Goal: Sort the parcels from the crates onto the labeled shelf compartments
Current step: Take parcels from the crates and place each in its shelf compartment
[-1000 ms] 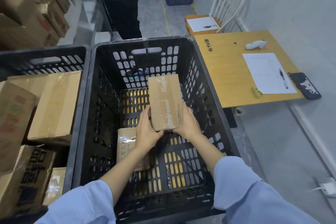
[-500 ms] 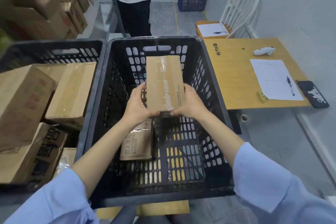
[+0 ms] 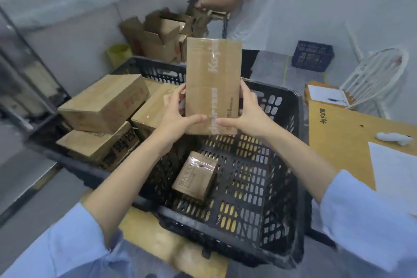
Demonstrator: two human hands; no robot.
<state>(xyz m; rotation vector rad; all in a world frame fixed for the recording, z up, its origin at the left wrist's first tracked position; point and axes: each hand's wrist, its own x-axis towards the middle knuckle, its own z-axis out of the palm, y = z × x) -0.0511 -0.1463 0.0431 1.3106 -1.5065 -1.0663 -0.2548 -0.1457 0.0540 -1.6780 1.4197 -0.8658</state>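
A flat brown taped parcel stands upright in the air above the right black crate. My left hand grips its lower left edge and my right hand grips its lower right edge. One small brown parcel lies on the floor of that crate. The left black crate holds several larger cardboard boxes, stacked and tilted. Metal shelf posts show blurred at the far left; no compartment labels are readable.
A person in a white shirt stands behind the crates, handling open cartons. To the right are a wooden table with papers, a white chair and a blue basket on the floor.
Both hands have lifted the flat parcel up out of the right crate to above its rim. The view has swung left and upward, bringing the shelf posts and the other person's arm into sight.
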